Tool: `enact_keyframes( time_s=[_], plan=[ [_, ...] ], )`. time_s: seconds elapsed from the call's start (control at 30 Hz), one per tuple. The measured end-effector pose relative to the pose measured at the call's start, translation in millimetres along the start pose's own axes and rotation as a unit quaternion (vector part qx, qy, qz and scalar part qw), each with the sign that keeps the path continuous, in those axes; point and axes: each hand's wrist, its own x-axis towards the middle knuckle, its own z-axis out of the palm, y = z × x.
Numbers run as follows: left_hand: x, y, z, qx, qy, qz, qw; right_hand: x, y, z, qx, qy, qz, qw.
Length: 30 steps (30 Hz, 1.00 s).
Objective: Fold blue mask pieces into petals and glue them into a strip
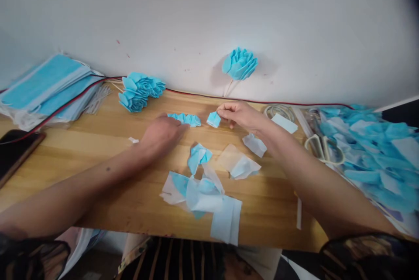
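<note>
My left hand (163, 133) lies palm down on the wooden table (98, 158), its fingertips pressing on a row of small folded blue pieces (188, 119). My right hand (240, 114) is closed in a pinch on one small folded blue piece (214, 119) just right of that row. Between my forearms lie torn blue and white mask scraps (203, 184), one twisted piece (198, 156) nearest the hands.
A stack of blue face masks (46, 88) sits at the far left beside a dark phone (15, 151). Blue fabric flowers (139, 90) lie by the wall; one flower (240, 63) stands against it. Scissors (324, 148) and a heap of blue scraps (373, 153) fill the right.
</note>
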Motion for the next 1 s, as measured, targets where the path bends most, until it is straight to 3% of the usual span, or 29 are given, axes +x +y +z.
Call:
enact_keyframes(
  time_s=[0.27, 0.57, 0.83, 1.0],
  plan=[
    [-1.1, -1.9, -0.6, 0.009, -0.015, 0.004, 1.000, 30.0, 1.3, 9.8, -0.072, -0.028, -0.003, 0.997],
    [-1.8, -4.3, -2.8, 0.007, -0.031, 0.004, 0.999, 39.2, 3.2, 15.5, -0.118, -0.064, -0.017, 0.991],
    [-2.6, -5.0, 1.2, 0.004, 0.004, 0.018, 1.000, 42.5, 5.6, 17.8, -0.166, -0.053, -0.046, 0.984],
    [-4.9, -8.3, 0.9, -0.031, 0.079, 0.015, 0.996, 44.3, 5.9, 20.7, -0.179, -0.042, -0.038, 0.982]
  ],
)
